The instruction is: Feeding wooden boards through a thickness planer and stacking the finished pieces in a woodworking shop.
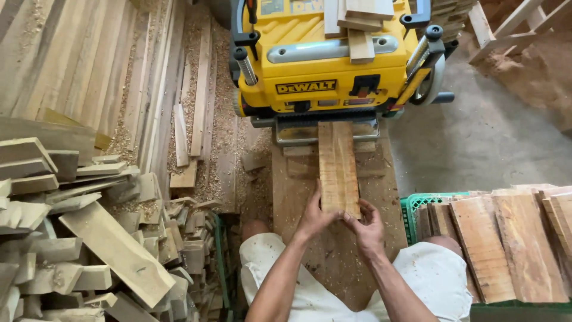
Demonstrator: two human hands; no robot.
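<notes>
Your knees in pale shorts sit closest to the lens, w/ both forearms reaching fwd between them. Your left hand grips the near end of the wood board at its left corner, fingers curled shut around the edge. Your right hand meets the same end at the right corner, fingers bent and pinching the board's end. Board lies lengthwise on a worn plank tabletop, its far end at the mouth of the yellow thickness planer, resting on the planer's metal feed tray. Can't tell how far it goes inside.

On top of the planer lie a few short offcuts. To your right, a green plastic crate holds reddish-brown slabs stood side by side. To your left, a big heap of pale cut blocks is stacked loosely, one long piece slanting across it. Beyond the heap, long planks lie on the floor, w/ sawdust and shavings spread thick beside the planer.
</notes>
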